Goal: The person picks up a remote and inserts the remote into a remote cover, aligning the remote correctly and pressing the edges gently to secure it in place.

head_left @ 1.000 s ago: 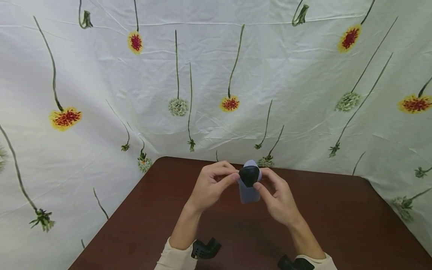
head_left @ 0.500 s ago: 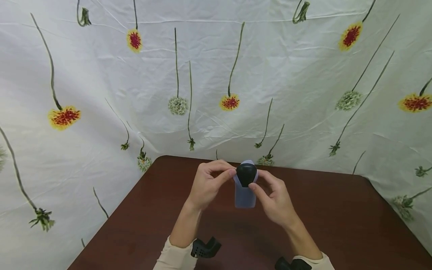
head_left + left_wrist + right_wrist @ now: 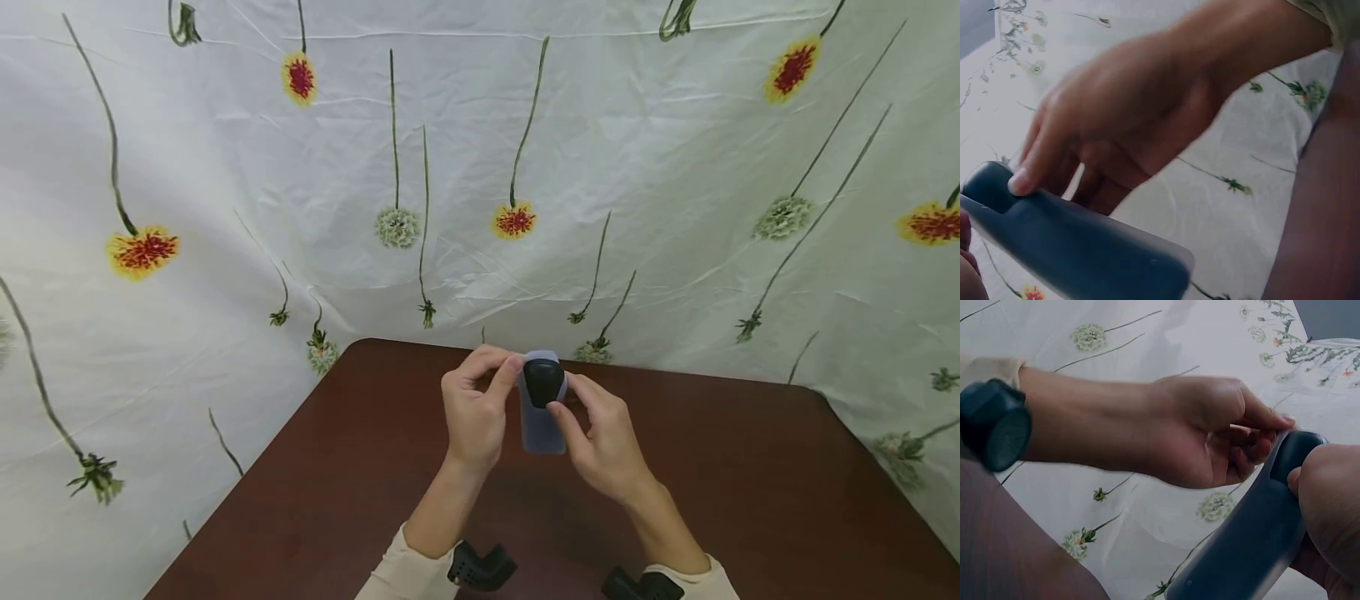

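Both hands hold up a black, smoothly rounded device [image 3: 543, 382] in a translucent bluish sleeve [image 3: 543, 433]. The device's wide upper end shows through the sleeve's opening; the rest looks dark through the cover in the wrist views. My left hand [image 3: 476, 417] pinches the sleeve's upper left edge between thumb and index finger; the right wrist view shows this left hand [image 3: 1200, 431] from the side. My right hand [image 3: 609, 442] grips the right side, its thumb at the lower rim of the opening. In the left wrist view the thumb of my right hand [image 3: 1122, 100] touches the exposed black end.
A dark reddish-brown table [image 3: 360, 467] lies beneath the hands. Behind it hangs a white cloth [image 3: 465, 167] printed with flowers. A black wrist camera [image 3: 482, 567] is on the left wrist, with another wrist camera [image 3: 641, 585] on the right.
The device and sleeve have shifted slightly left and turned more upright. My left hand has rotated, its thumb rising toward the sleeve's upper left corner. My right thumb stays at the opening's lower edge.
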Motion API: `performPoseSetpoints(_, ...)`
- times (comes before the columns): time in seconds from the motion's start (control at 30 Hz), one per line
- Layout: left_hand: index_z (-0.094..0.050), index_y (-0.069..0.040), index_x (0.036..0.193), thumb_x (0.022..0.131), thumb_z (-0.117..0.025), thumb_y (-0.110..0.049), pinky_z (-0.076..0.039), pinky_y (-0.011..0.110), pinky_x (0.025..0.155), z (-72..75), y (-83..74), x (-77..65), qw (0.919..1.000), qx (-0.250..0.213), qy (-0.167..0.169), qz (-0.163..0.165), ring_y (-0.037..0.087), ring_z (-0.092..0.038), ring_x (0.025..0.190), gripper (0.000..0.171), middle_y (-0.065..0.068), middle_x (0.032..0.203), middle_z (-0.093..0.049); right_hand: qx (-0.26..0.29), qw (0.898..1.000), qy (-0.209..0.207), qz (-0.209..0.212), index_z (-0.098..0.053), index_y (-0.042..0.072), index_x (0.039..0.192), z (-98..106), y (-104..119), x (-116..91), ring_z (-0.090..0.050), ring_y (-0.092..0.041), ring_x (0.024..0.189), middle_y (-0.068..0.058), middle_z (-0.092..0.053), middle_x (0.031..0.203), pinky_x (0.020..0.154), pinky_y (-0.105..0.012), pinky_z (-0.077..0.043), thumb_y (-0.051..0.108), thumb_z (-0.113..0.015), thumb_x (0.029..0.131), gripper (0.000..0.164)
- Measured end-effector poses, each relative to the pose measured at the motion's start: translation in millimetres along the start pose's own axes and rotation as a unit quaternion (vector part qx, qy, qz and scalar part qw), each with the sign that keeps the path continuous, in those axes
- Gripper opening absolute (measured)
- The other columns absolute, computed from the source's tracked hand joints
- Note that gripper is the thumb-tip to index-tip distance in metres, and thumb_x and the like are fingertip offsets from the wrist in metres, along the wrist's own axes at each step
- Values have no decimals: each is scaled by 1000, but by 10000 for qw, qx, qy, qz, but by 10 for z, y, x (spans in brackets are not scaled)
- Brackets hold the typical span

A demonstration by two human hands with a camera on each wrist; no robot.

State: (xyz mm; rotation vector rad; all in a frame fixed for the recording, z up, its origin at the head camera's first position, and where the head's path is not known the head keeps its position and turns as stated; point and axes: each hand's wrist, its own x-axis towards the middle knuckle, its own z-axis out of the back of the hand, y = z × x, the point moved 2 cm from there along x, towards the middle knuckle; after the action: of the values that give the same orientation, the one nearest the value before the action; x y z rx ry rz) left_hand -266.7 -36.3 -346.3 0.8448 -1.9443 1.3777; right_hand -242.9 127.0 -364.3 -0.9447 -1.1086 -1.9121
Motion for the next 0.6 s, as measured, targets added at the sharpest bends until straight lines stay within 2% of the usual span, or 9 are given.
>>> performPoseSetpoints(0.13,-79,7,101,93,-73,7,-47,22,60,-52,59,-41,9936,624,233,-908,19,-56,74,10,13,88,-65,135,9993,-188,-296,-67,-1,126,43,24,9,-70,-24,102,-7,-72,114,89,-23,-53,-11,-72,91,37)
performPoseSetpoints(0.17,-78,7,105,94,-72,6,-46,24,57,-60,75,-44,9916,652,352,-1059,19,-55,73,13,14,90,-64,253,9987,-229,-390,-67,-1,126,51,23,7,-70,-25,103,-8,-72,115,89,-24,-54,-12,-70,92,36)
performPoseSetpoints(0.23,-76,7,113,96,-73,0,-49,25,59,-62,96,-35,9896,628,610,-1140,21,-57,78,18,15,95,-62,513,9967,-315,-538,-66,-3,127,63,20,7,-69,-25,107,-9,-71,118,91,-25,-54,-13,-68,93,35)
performPoseSetpoints(0.3,-73,7,120,97,-73,-4,-52,27,63,-49,103,-17,9904,494,867,-957,21,-59,82,25,16,100,-61,793,9940,-384,-655,-65,-3,128,73,18,7,-68,-23,109,-11,-70,119,90,-26,-55,-14,-65,95,35)
performPoseSetpoints(0.4,-68,6,124,95,-75,-4,-55,27,70,-11,122,3,9913,219,1245,-366,21,-63,87,31,16,103,-61,997,9916,-452,-692,-65,-4,128,95,24,12,-68,-19,110,-13,-70,118,89,-26,-55,-17,-63,94,36)
performPoseSetpoints(0.5,-67,6,121,92,-77,1,-55,25,70,26,141,10,9874,18,1572,188,20,-64,87,32,15,101,-64,1020,9915,-460,-661,-65,-3,127,119,31,19,-68,-18,108,-14,-71,116,88,-26,-55,-17,-64,93,37)
performPoseSetpoints(0.6,-69,5,120,91,-77,2,-53,25,68,53,145,16,9819,-4,1837,453,20,-64,85,30,15,101,-67,889,9931,-384,-665,-67,-1,128,148,31,26,-68,-19,108,-12,-71,117,89,-26,-55,-16,-66,93,38)
